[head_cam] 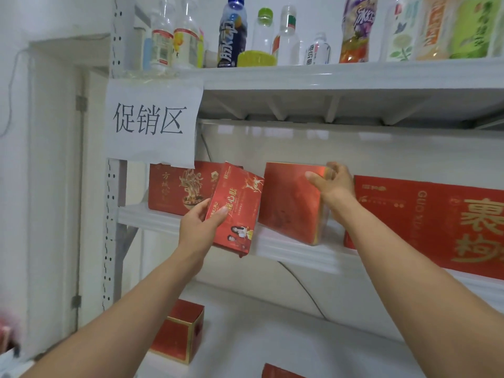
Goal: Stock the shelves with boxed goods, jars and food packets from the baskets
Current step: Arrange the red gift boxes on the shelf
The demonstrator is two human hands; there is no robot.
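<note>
My left hand (200,223) grips a tall red box with a white deer print (240,203), tilted, its lower end hanging in front of the middle shelf's edge (286,251). My right hand (331,184) holds the top right corner of a plain red box (290,200) that stands on that shelf. A red noodle-picture box (174,186) stands at the shelf's left behind the deer box. A wide red box with gold characters (436,222) stands to the right of my right hand.
The top shelf (327,75) carries several drink bottles (231,34). A paper sign (152,121) is taped to the left upright. On the lower shelf sits a small red-and-gold cube box (178,331), and another red box's corner (278,372) shows at the bottom.
</note>
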